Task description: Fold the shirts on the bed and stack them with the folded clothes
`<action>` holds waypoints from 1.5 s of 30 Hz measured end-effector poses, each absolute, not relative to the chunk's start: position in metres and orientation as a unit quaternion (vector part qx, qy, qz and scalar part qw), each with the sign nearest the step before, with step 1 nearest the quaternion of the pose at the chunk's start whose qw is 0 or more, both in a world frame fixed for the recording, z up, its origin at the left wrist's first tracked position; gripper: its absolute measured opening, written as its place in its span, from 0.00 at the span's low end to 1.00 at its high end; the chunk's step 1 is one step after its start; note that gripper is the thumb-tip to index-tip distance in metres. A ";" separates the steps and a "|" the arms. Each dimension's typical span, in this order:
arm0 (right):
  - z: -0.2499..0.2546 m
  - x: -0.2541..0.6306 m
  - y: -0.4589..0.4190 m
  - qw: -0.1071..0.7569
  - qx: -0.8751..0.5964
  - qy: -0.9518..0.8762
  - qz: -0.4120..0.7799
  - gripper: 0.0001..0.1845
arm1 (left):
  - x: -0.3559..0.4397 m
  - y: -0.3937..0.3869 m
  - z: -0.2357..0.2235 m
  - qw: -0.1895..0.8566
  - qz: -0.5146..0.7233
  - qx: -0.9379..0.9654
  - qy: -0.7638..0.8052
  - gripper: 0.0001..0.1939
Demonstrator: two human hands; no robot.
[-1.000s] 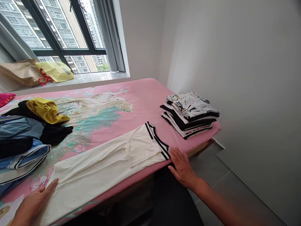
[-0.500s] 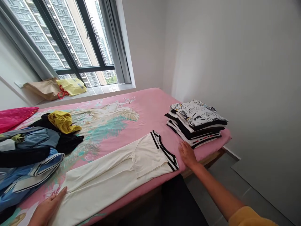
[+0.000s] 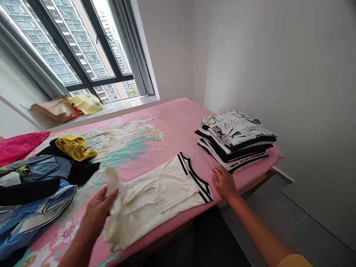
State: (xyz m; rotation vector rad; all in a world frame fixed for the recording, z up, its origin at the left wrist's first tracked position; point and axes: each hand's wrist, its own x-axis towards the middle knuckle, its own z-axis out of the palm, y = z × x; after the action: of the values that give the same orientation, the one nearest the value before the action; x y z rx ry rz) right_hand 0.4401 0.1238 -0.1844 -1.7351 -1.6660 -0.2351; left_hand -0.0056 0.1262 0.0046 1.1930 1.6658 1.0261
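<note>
Our left hand (image 3: 98,208) pinches the creased, black-striped white garment (image 3: 169,181); our right hand (image 3: 224,183) lies flat at the edge of the bed (image 3: 180,128), beside folded clothes (image 3: 239,142), lettering illegible.

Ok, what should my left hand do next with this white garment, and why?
Probably fold the raised end of the white garment over toward its striped edge: your left hand grips that end up off the bed, while the striped end lies flat near your right hand.

The left hand (image 3: 100,207) holds a cream garment (image 3: 171,189) (raised end blurred) on pink bedding (image 3: 178,128)
</note>
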 end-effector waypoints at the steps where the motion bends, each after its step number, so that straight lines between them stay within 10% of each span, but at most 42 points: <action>1: -0.184 0.440 0.124 0.356 -0.673 -0.642 -0.090 0.16 | 0.023 0.131 0.005 0.439 0.405 0.500 0.627 0.30; 9: -0.178 0.438 0.122 0.366 -0.681 -0.629 -0.075 0.16 | 0.200 0.173 -0.065 0.358 0.276 0.626 0.636 0.25; 20: -0.177 0.437 0.120 0.371 -0.684 -0.624 -0.073 0.16 | 0.213 0.178 -0.078 0.480 0.315 0.587 0.571 0.35; 26: -0.176 0.436 0.120 0.373 -0.684 -0.623 -0.069 0.16 | 0.173 0.170 -0.107 0.172 0.318 0.769 0.527 0.19; 33: -0.177 0.435 0.120 0.380 -0.684 -0.619 -0.072 0.16 | 0.180 0.166 -0.121 0.083 0.029 0.847 0.524 0.36; 45: -0.181 0.435 0.120 0.374 -0.673 -0.631 -0.093 0.16 | 0.214 0.213 -0.112 0.127 0.037 0.813 0.567 0.49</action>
State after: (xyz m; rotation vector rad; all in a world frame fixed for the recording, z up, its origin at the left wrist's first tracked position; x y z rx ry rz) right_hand 0.4350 0.1196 -0.1810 -1.7233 -1.6158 -0.2393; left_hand 0.2135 0.2133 -0.1115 2.3664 1.6499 0.1065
